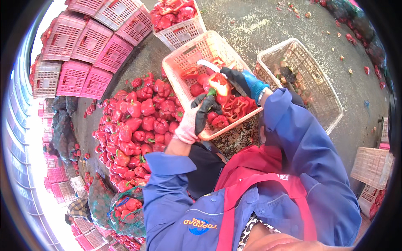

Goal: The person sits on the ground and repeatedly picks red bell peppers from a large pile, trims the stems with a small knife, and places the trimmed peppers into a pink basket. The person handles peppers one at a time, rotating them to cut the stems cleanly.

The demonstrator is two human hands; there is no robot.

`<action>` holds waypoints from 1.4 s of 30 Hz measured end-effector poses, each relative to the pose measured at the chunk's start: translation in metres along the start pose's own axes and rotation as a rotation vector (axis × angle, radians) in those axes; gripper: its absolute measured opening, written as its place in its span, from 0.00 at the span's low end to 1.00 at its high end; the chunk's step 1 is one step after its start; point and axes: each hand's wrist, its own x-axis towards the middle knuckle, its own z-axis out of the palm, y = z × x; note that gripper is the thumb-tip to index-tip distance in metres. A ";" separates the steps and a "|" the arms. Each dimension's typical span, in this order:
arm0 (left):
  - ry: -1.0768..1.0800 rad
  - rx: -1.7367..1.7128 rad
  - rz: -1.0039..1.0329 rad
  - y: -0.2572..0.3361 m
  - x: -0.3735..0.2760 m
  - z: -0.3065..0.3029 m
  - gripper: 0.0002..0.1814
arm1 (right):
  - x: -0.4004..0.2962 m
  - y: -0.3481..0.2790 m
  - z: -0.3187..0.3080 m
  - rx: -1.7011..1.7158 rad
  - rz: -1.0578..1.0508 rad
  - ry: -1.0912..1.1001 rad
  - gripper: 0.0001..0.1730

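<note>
My left hand [204, 111], in a pale glove with dark fingers, grips a red bell pepper [221, 86] near its green stem. The pepper is cut open and its pale inside shows. My right hand [246, 83], in a blue and black glove, is closed around a white, curved, knife-like tool [209, 65] at the pepper's far side. Both hands are over a pale plastic crate [176, 73]. Inside lie cut red pepper pieces [240, 108]. The right fingers partly hide the tool.
A large heap of whole red peppers [141, 122] lies left of the crate. To the right stands a second crate [326, 84] with pepper scraps. Stacked pink crates [84, 47] stand at upper left, and a net sack of peppers [128, 210] at lower left. Seeds litter the floor [238, 18].
</note>
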 end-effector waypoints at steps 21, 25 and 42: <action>-0.105 -0.864 0.003 -0.013 0.007 0.027 0.23 | -0.053 0.037 0.036 -0.213 -0.875 0.179 0.28; -0.321 -0.974 0.075 -0.023 0.007 -0.020 0.32 | -0.162 0.003 0.074 -0.218 -0.214 0.087 0.19; 0.124 -0.889 0.346 -0.012 0.011 -0.019 0.28 | -0.163 0.064 0.086 0.043 -0.145 -0.023 0.10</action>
